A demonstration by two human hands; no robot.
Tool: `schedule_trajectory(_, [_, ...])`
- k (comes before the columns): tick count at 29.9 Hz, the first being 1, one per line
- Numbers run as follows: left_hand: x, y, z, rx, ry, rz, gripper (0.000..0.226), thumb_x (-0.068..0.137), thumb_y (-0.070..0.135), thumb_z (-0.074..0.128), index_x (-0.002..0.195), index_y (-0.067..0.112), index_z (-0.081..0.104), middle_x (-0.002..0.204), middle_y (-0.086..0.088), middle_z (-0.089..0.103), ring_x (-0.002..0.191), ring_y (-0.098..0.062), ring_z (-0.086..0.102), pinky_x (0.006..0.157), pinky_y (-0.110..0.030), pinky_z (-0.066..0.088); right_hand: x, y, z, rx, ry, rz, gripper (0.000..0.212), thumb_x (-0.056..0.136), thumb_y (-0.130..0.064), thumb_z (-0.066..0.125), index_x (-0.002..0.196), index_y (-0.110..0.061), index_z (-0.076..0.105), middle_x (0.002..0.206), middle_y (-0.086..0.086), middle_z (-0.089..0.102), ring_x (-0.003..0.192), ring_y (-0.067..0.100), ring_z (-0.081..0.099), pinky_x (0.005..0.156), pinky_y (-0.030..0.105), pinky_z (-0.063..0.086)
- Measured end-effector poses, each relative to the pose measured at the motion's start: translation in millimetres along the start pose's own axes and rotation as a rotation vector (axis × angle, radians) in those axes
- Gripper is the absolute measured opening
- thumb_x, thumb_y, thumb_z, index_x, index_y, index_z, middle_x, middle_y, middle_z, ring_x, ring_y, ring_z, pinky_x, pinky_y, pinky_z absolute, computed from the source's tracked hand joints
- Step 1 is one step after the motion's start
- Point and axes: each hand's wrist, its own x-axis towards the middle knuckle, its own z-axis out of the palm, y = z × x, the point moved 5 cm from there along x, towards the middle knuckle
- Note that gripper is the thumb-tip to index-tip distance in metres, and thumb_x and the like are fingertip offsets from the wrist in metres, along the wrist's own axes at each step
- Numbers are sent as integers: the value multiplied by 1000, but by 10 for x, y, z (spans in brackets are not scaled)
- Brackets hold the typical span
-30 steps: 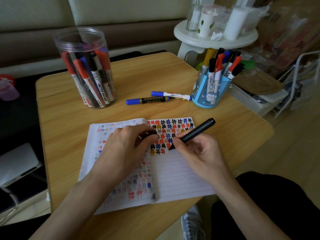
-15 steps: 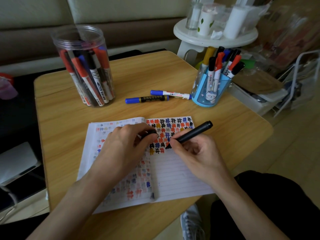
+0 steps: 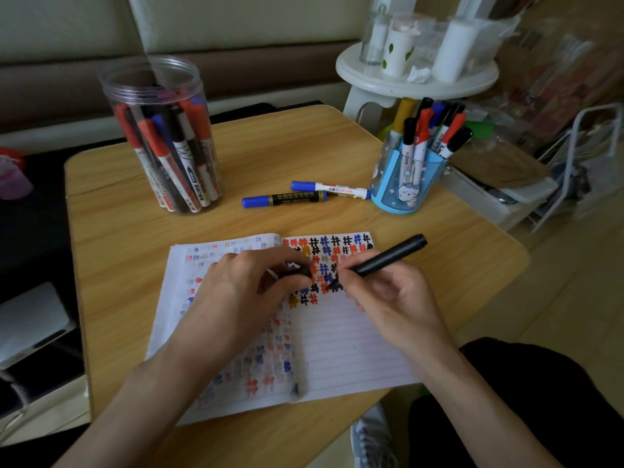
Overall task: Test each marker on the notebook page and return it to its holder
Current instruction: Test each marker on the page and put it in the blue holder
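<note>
Marking test stroke: right fingers [image 3: 364, 288] pinch black marker [image 3: 388, 255] low on barrel, tip on notebook page [image 3: 354, 349] just beyond fingertips. Left fingers [image 3: 270, 256] curled, pinching cap [image 3: 299, 272], pinning page. Advice: light pressure, short stroke, cap close.

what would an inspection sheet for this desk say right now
surface: wooden table, notebook open on it
job's things: marker tip on the page; jar and cup hold the rest
clutter: two blue-capped markers lie between jar and cup
hands: right hand grips the marker; left hand pinches a black cap over the notebook
cables: possibly one lower left, too blurred to tell
surroundings: white stool with bottles behind the cup; sofa at back
</note>
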Motion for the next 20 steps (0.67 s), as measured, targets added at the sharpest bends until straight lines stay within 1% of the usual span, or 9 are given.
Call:
schedule_trajectory(2, [2, -23, -7, 26, 11, -12, 26, 85, 50, 65, 111, 50, 68, 87, 39, 59, 94, 16, 58, 71, -4, 43, 3, -43, -43, 115, 19, 14, 12, 94, -8, 72, 105, -10, 71, 83, -1, 71, 72, 12, 63, 66, 22, 53])
schedule_trajectory(5, [9, -38, -6, 46, 32, -19, 22, 85, 43, 71, 106, 48, 70, 80, 43, 56, 92, 17, 57, 71, -1, 42, -7, -115, -40, 178, 0, -8, 14, 92, -10, 73, 106, -10, 71, 85, 9, 70, 74, 21, 65, 65, 25, 53])
schedule_trajectory(8, [8, -20, 8, 54, 45, -16, 21, 86, 41, 74, 106, 47, 72, 79, 40, 57, 93, 12, 59, 69, -4, 43, -9, -143, -7, 226, -7, 6, 17, 94, -14, 69, 109, -7, 72, 88, 16, 73, 75, 25, 67, 63, 28, 53])
schedule_trajectory(10, [8, 3, 21, 49, 56, -1, 22, 86, 44, 71, 107, 46, 72, 79, 36, 60, 91, 8, 60, 68, -8, 46, -6, -154, 15, 248, -10, 14, 22, 97, -17, 64, 112, -3, 71, 90, 21, 73, 74, 28, 68, 61, 29, 51])
schedule_trajectory(13, [10, 69, 27, 21, 78, 49, 31, 86, 58, 61, 112, 45, 72, 83, 33, 63, 88, 3, 63, 69, -14, 48, -10, -162, 36, 210, -17, -1, 20, 100, -17, 62, 114, -4, 69, 90, 19, 75, 72, 29, 69, 59, 29, 49])
schedule_trajectory(15, [12, 108, 29, -3, 90, 85, 38, 86, 61, 55, 115, 42, 72, 88, 31, 65, 84, -1, 64, 70, -18, 51, -16, -170, 21, 185, -8, -19, 15, 100, -15, 64, 110, -6, 69, 90, 17, 75, 71, 28, 70, 58, 28, 50])
schedule_trajectory(18, [16, 167, 29, -7, 113, 146, 35, 92, 56, 57, 115, 36, 73, 91, 33, 63, 86, 1, 63, 74, -17, 49, -17, -192, -34, 148, 12, -60, 14, 97, -14, 67, 106, -4, 72, 86, 14, 75, 72, 26, 70, 60, 29, 52])
schedule_trajectory(20, [20, 197, 37, 20, 111, 182, 30, 97, 50, 57, 115, 32, 73, 95, 29, 64, 87, 2, 61, 76, -14, 47, -16, -206, -57, 138, 7, -83, 14, 96, -11, 68, 106, -3, 73, 85, 13, 74, 73, 27, 70, 61, 30, 54])
